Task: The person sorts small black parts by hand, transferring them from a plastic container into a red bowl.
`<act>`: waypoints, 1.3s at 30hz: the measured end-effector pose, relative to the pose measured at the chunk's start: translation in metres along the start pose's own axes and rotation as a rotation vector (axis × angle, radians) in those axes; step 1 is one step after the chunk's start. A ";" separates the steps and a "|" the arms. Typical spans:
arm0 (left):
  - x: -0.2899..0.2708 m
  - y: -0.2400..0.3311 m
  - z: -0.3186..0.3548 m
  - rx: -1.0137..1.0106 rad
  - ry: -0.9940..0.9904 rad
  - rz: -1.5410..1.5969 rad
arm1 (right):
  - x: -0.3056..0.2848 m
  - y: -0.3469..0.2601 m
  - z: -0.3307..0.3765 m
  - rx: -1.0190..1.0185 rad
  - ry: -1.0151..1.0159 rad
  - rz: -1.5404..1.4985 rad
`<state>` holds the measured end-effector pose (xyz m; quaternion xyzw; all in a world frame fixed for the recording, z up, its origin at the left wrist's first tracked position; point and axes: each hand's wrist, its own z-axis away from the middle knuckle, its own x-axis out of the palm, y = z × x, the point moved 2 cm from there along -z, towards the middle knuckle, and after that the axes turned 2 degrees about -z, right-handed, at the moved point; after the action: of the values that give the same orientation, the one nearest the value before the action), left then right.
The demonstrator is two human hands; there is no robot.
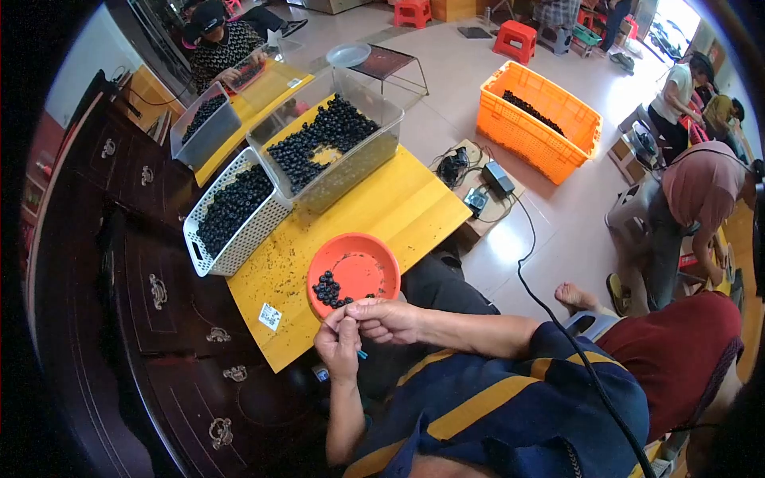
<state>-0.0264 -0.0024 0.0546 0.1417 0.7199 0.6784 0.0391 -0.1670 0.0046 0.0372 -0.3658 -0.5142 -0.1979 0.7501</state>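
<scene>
My left hand [339,344] and my right hand [384,320] meet fingertip to fingertip over the near edge of an orange-red plastic bowl [388,275]. Both are closed in a pinch; whatever lies between the fingers is hidden or too small to name. A short blue piece [362,354] pokes out just under the hands, and I cannot tell which one holds it. Inside the bowl, a small heap of dark round berries [327,288] rests at the left, with small specks scattered across the bottom.
Beyond the bowl on the yellow table [422,203] stand a white perforated basket [263,227] and a clear bin [358,167], both holding dark berries. A white label [270,316] lies near the left edge. A black cable [550,311] runs down at the right. Other people sit nearby.
</scene>
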 end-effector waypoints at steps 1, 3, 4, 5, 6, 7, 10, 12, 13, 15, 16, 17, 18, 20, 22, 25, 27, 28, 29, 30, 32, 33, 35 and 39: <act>-0.002 -0.001 0.001 -0.014 0.009 0.035 | -0.004 0.003 -0.003 0.005 0.011 -0.040; -0.006 -0.003 0.003 -0.030 0.012 0.044 | -0.005 0.003 -0.006 0.028 -0.009 -0.059; -0.006 -0.004 0.003 -0.040 0.016 0.053 | -0.005 0.003 -0.007 0.050 -0.032 -0.073; -0.004 -0.002 0.003 -0.031 0.010 0.065 | -0.006 0.002 -0.008 0.052 -0.030 -0.075; -0.003 -0.003 0.003 -0.033 0.012 0.065 | -0.007 0.001 -0.008 0.059 -0.047 -0.078; -0.002 -0.003 0.003 -0.018 0.033 0.041 | -0.007 0.000 -0.009 0.066 -0.064 -0.082; -0.008 -0.014 0.005 0.052 0.108 -0.089 | -0.006 -0.002 -0.009 0.064 0.003 -0.039; -0.005 -0.013 0.001 0.106 0.147 -0.191 | -0.005 -0.007 -0.007 0.044 0.008 0.024; -0.003 -0.010 0.001 0.128 0.144 -0.267 | -0.006 -0.009 -0.006 0.023 0.013 0.089; 0.002 0.001 0.001 0.155 0.148 -0.347 | -0.006 -0.007 -0.007 0.028 0.015 0.112; 0.006 0.004 0.002 0.174 0.165 -0.359 | -0.006 -0.007 -0.007 0.030 0.022 0.134; 0.008 0.005 0.002 0.190 0.180 -0.373 | -0.005 -0.009 -0.006 0.031 0.020 0.132; 0.004 0.000 0.003 0.188 0.180 -0.376 | -0.002 -0.011 -0.004 0.044 0.009 0.121; -0.006 -0.012 0.006 0.112 0.193 -0.402 | -0.003 -0.013 -0.002 0.056 -0.003 0.108; -0.003 -0.012 0.007 0.095 0.195 -0.385 | -0.012 -0.013 -0.005 0.099 0.025 0.063; 0.003 -0.013 0.009 0.108 0.201 -0.348 | -0.020 -0.016 -0.004 0.145 -0.059 0.064; 0.010 -0.008 0.009 0.138 0.198 -0.330 | -0.014 -0.020 0.000 0.152 -0.095 0.049; 0.014 -0.006 0.010 0.097 0.217 -0.234 | -0.011 -0.021 0.001 0.158 -0.129 0.038; 0.017 -0.004 0.010 0.056 0.235 -0.138 | -0.012 -0.021 0.000 0.157 -0.130 0.036; 0.019 -0.002 0.009 0.055 0.237 -0.139 | -0.014 -0.020 -0.003 0.142 -0.150 0.032; 0.020 0.000 0.005 0.025 0.230 0.114 | -0.017 -0.019 -0.002 0.136 -0.174 0.032; 0.020 0.001 0.004 0.030 0.240 0.115 | -0.018 -0.019 -0.002 0.128 -0.174 0.016; 0.020 0.001 0.002 -0.027 0.203 0.136 | -0.017 -0.020 -0.001 0.129 -0.179 0.009; 0.021 -0.001 0.001 0.017 0.202 0.097 | -0.018 -0.022 0.001 0.158 -0.210 -0.039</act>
<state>-0.0466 0.0035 0.0564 0.1076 0.7183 0.6840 -0.0676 -0.1894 -0.0102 0.0285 -0.3144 -0.6109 -0.1319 0.7145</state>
